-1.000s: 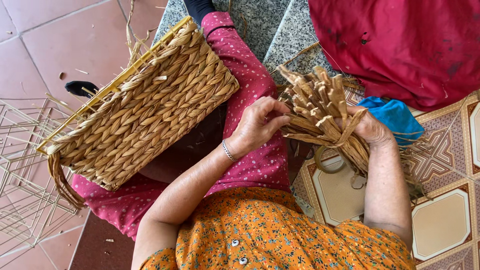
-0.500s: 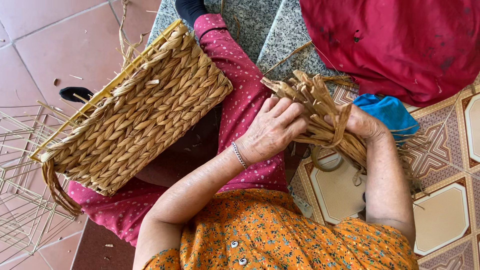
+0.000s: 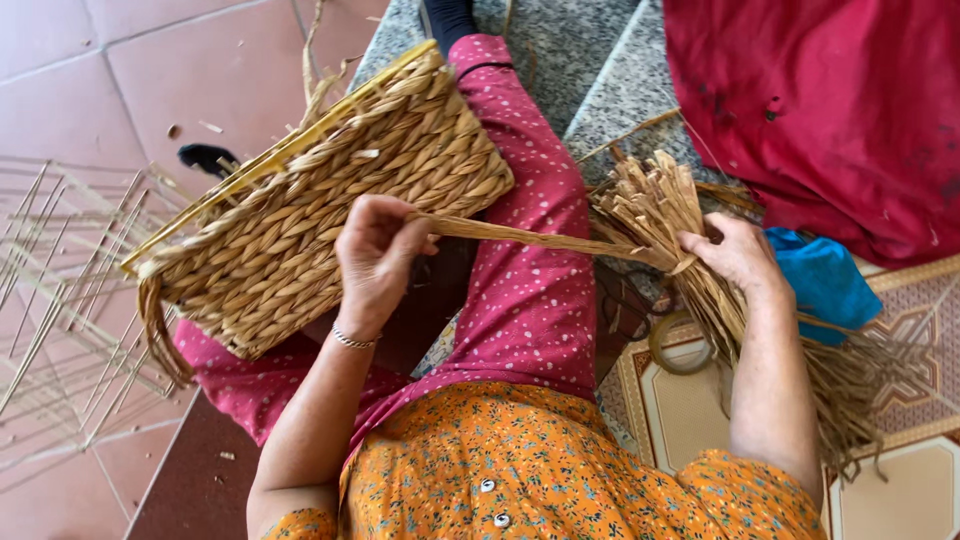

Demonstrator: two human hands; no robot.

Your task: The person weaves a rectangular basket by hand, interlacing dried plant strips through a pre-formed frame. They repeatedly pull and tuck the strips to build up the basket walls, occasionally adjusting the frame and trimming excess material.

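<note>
The left hand (image 3: 375, 250) is pinching one end of a flat straw strip (image 3: 530, 236), fingers closed on it just above the lap. The right hand (image 3: 738, 255) is gripping the straw bundle (image 3: 665, 215) where the strip's other end is lying, so the strip is stretching taut between both hands. A woven basket (image 3: 330, 200) is resting tilted on the left thigh, touching the left hand. Red cloth (image 3: 830, 110) is lying beyond the bundle, blue cloth (image 3: 825, 285) beside the right wrist.

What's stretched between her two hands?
In the head view, one flat straw strand runs from the left hand, across her pink-trousered leg, to the right hand holding the straw bundle.
</note>
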